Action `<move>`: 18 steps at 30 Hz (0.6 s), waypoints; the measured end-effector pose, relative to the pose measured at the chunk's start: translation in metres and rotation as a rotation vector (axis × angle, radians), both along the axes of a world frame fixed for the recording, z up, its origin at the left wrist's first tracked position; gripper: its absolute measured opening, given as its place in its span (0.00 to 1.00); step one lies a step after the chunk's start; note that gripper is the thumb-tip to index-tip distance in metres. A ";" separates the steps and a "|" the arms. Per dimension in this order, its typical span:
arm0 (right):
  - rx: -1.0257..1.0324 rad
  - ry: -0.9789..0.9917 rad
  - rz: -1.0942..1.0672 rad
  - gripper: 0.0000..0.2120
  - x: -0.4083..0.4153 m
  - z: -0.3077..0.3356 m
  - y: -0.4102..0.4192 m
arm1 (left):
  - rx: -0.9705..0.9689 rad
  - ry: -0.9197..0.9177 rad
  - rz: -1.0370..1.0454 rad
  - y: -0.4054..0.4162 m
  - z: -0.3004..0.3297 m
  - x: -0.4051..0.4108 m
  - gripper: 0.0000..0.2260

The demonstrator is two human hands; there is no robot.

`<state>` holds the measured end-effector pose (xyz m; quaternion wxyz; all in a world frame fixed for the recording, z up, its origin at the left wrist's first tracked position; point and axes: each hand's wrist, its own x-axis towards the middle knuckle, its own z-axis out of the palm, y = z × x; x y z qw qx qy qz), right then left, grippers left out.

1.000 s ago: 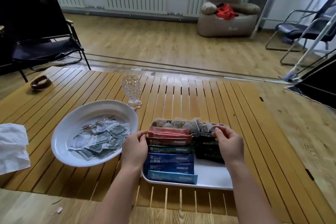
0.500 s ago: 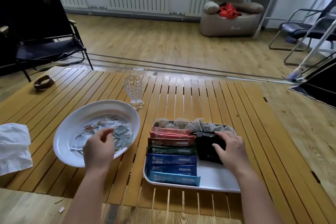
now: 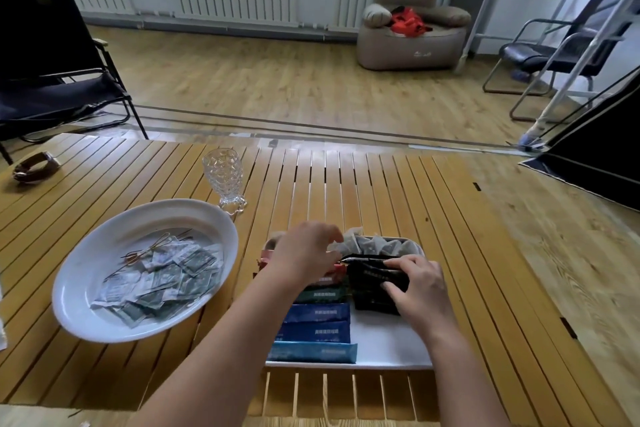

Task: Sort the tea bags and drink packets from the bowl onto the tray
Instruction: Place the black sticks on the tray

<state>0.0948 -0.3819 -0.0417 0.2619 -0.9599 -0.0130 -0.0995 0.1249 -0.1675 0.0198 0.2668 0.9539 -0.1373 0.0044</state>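
On the slatted worktop (image 3: pixel 398 204), the white tray (image 3: pixel 391 347) sits right of the white bowl (image 3: pixel 90 274), which holds pale sachets (image 3: pixel 166 281). The right hand (image 3: pixel 415 291) grips the black packets (image 3: pixel 372 291), fingers curled over them. The left hand (image 3: pixel 304 256) hovers over the tray's far-left red packets (image 3: pixel 327 279), fingers bent together; it seems to pinch something, though I cannot tell. Blue packets (image 3: pixel 317 322) lie nearer, tea bags (image 3: pixel 377 246) along the far edge.

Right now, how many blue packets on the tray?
3, stacked in the tray's near-left column: dark blue packet, second dark blue packet, light blue packet nearest. Left hand may hide others.
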 end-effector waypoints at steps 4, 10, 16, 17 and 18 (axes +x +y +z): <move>-0.002 0.010 0.013 0.16 -0.002 -0.003 -0.004 | 0.148 0.211 -0.067 -0.023 -0.005 0.033 0.13; 0.061 -0.008 0.050 0.19 -0.003 -0.001 -0.005 | 0.293 0.251 -0.170 -0.032 -0.004 0.043 0.09; 0.063 0.001 0.052 0.16 -0.005 0.000 -0.004 | 0.249 0.136 -0.106 -0.034 -0.005 0.041 0.08; 0.054 0.015 0.053 0.16 -0.005 0.001 -0.005 | 0.207 0.097 -0.096 -0.033 -0.004 0.041 0.09; 0.037 0.027 0.055 0.16 -0.005 0.002 -0.005 | 0.165 0.057 -0.091 -0.030 -0.002 0.041 0.09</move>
